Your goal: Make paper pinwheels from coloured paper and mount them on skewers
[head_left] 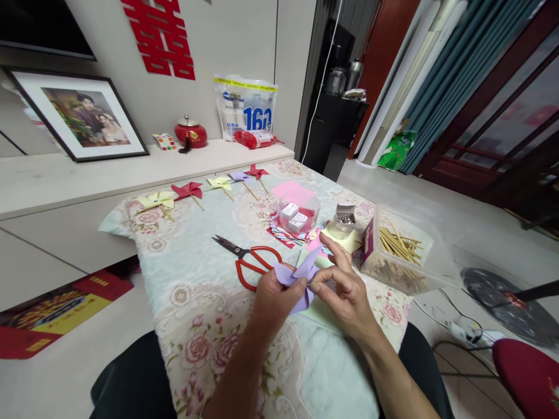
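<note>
A purple paper pinwheel [307, 267] is held above the near part of the table between my two hands. My left hand [276, 298] grips it from the left, thumb pressed near its centre. With thumb and forefinger, my right hand [343, 286] pinches at the centre from the right, its other fingers raised; whether a pin is between the fingertips I cannot make out. Just left of the pinwheel lie red-handled scissors [248, 256], blades spread a little. Under the hands is a pale green paper sheet [325, 317].
Several finished pinwheels on sticks [188, 191] line the table's far left edge. A clear box of small white cartons [301, 215], an opened box of pins [346, 218] and a plastic tub of wooden sticks [393, 250] stand beyond and right of my hands.
</note>
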The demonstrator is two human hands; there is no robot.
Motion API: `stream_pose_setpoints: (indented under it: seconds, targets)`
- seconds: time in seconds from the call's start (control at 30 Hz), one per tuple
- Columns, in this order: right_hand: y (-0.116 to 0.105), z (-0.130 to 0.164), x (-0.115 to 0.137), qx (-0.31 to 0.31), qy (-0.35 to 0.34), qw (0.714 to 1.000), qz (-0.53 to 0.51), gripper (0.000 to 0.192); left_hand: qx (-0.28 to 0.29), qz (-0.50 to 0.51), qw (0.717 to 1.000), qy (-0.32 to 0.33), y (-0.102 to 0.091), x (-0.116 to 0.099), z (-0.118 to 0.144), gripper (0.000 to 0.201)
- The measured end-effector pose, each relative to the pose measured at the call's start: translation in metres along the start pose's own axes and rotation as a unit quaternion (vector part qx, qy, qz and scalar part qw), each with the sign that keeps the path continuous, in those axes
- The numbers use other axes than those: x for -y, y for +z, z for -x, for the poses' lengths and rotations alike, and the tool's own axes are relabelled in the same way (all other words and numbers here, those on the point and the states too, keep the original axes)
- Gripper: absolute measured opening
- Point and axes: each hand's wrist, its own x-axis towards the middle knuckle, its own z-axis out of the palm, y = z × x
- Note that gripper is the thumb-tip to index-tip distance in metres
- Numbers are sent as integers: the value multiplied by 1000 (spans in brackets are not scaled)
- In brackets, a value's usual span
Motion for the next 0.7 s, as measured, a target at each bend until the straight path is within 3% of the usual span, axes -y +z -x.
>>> stream_pose_setpoints:
  seconds: [0.23, 0.33, 0.5, 0.7]
  targets:
    - [0, 2, -5, 15, 31, 999, -34, 11, -16, -9, 1000, 20, 1, 5, 0, 20]
    - [-1, 2, -5, 20, 47, 997, -54, 13, 2, -24, 1000, 17, 0, 5, 0, 22]
    - [-4, 0, -3, 27, 49, 997, -61, 18, -21, -31, 999, 12, 0, 8, -1, 24]
    - [-5, -2, -3, 38, 49, 996, -56, 20, -12, -52, 998, 24, 0, 8, -2, 21]
